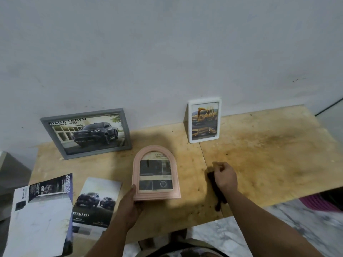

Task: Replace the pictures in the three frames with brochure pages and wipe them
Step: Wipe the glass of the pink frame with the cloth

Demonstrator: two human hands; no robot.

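Note:
A pink arched frame [155,175] with a brochure page inside is tilted up at the table's middle. My left hand [131,203] grips its lower left corner. My right hand [225,177] is closed on a dark cloth [218,196] that lies on the table to the frame's right. A grey frame [86,133] showing a dark truck leans on the wall at the left. A white frame [204,120] with a yellow truck page leans on the wall at the right.
Loose brochure pages [95,203] and a folded brochure [41,216] lie at the front left of the wooden table [269,154]. A pink item [321,202] sits on the marble floor at the right. A grey block [11,169] stands at the far left.

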